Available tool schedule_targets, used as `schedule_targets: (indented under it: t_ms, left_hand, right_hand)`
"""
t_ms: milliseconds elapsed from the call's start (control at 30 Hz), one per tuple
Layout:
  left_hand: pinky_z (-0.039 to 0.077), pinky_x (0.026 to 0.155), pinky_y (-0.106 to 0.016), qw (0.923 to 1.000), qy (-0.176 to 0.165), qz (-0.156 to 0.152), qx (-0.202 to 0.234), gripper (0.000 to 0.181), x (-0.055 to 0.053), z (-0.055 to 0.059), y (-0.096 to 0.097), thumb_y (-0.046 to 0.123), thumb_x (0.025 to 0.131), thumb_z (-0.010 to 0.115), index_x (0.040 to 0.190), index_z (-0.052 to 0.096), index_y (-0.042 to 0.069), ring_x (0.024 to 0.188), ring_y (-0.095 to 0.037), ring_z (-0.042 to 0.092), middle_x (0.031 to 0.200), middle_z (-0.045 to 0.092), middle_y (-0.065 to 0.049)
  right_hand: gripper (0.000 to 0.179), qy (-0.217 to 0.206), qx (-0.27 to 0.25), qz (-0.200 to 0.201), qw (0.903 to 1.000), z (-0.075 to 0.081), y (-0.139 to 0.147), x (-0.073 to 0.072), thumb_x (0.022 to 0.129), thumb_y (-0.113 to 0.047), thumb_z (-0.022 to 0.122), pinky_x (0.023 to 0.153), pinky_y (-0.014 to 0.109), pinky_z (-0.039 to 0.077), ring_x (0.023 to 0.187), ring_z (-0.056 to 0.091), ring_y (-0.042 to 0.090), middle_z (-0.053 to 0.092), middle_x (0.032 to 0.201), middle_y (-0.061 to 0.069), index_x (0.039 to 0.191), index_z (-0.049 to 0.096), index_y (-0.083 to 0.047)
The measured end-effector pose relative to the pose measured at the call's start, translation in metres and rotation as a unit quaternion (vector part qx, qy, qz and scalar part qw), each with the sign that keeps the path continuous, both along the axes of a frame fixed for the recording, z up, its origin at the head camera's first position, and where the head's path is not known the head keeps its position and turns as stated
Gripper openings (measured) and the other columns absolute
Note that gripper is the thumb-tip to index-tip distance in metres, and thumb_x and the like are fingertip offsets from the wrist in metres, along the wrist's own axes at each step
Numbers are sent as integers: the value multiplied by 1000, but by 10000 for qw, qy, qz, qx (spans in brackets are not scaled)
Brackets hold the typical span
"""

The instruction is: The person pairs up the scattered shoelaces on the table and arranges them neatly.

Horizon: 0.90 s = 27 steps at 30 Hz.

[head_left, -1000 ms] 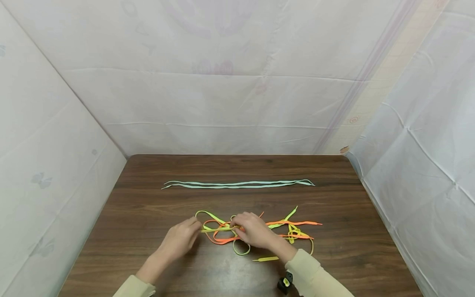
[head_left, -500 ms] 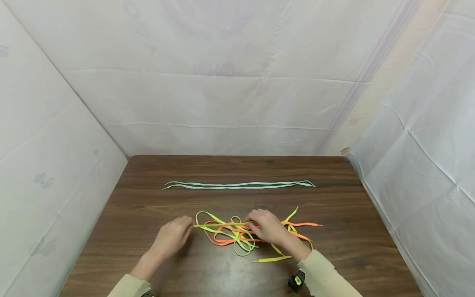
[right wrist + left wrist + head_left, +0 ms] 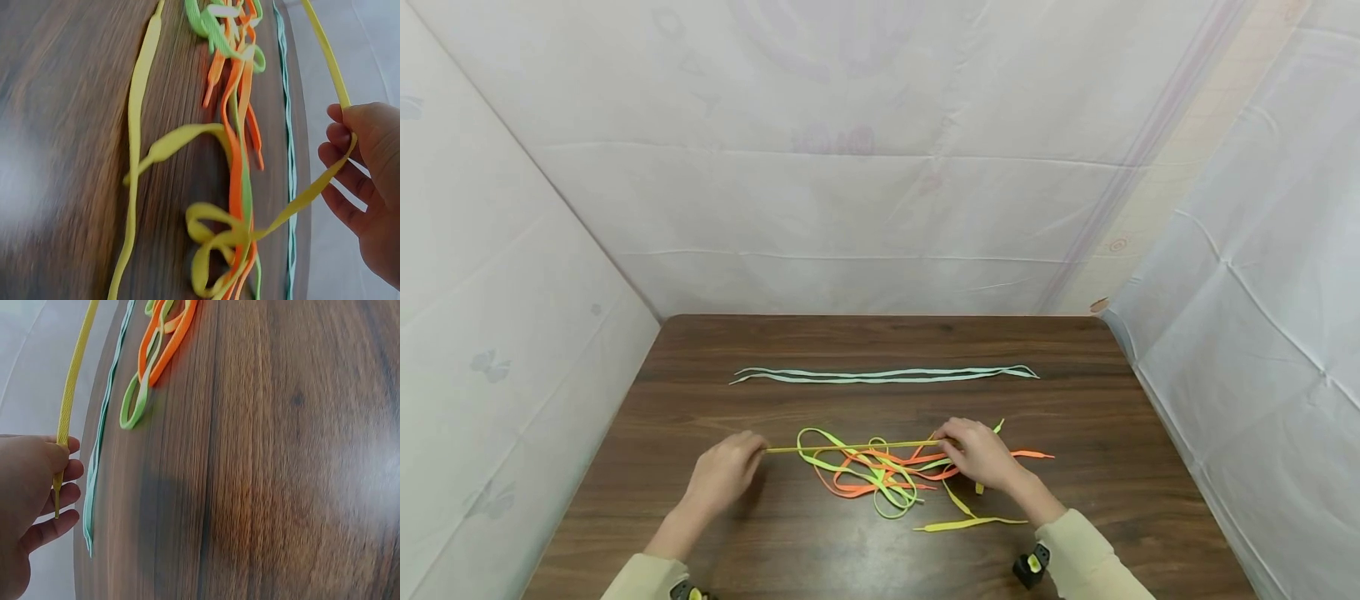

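Observation:
A yellow shoelace (image 3: 850,447) is drawn straight between both hands, above the tangle. My left hand (image 3: 724,471) pinches it close to its tip, which pokes out below the thumb in the left wrist view. Between thumb and fingers, my right hand (image 3: 981,454) grips the same lace farther along. From there, in the right wrist view, it runs down to a yellow loop (image 3: 215,240) over the other laces. Orange laces (image 3: 850,490) and lime green laces (image 3: 895,504) lie tangled beneath. Another yellow lace stretch (image 3: 955,525) rests nearer the front.
Two pale teal laces (image 3: 880,380) lie side by side lengthwise across the back of the brown wooden table (image 3: 865,558). White cloth (image 3: 850,208) hangs behind the table and on both sides. A black wrist device (image 3: 1030,567) shows at the right sleeve.
The hands have moved apart, left hand leftward and right hand rightward, so a longer stretch of yellow lace is pulled straight between them. More of the tangle is uncovered.

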<state>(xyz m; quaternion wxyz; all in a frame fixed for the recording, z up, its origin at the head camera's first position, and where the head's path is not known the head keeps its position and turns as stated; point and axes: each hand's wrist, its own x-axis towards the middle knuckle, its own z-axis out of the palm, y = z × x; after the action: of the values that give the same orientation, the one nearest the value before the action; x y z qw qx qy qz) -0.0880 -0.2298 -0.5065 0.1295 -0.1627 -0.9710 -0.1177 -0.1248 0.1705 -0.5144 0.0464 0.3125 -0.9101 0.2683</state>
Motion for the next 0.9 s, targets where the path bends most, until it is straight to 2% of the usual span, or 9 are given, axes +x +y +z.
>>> schedule_targets:
  t_ms: [200, 533, 733, 900]
  left_hand:
    - [50, 55, -33, 9999, -14, 125, 72, 8, -2, -3, -11, 6, 78, 70, 83, 67, 11, 69, -16, 62, 78, 63, 1]
    - [50, 54, -35, 9989, -153, 400, 184, 8, -3, -4, -27, 9, 78, 70, 86, 68, 10, 70, -19, 63, 82, 65, -2]
    - [49, 53, -36, 9982, -134, 522, 261, 9, -3, -2, -34, 7, 78, 70, 87, 68, 9, 70, -20, 64, 83, 66, -3]
    - [49, 54, -36, 9975, -177, 635, 246, 8, -6, -1, -38, 8, 79, 70, 86, 68, 9, 69, -20, 63, 83, 65, -3]
  right_hand:
    - [9, -101, -74, -167, 9998, -3, 17, 0, 84, -10, 66, 56, 19, 43, 66, 51, 0, 62, 83, -8, 91, 66, -16]
    - [8, -6, 0, -410, 9992, -10, 43, 2, 83, -10, 66, 55, 19, 42, 64, 49, -2, 60, 82, -10, 89, 66, -15]
    - [5, -175, 22, -572, 9982, -9, 55, 5, 85, -10, 64, 52, 19, 39, 59, 42, -2, 57, 77, -11, 89, 66, -13]
    - [4, -241, 26, -678, 9974, -10, 61, 4, 88, -13, 62, 54, 20, 40, 62, 45, -3, 56, 78, -12, 88, 66, -12]
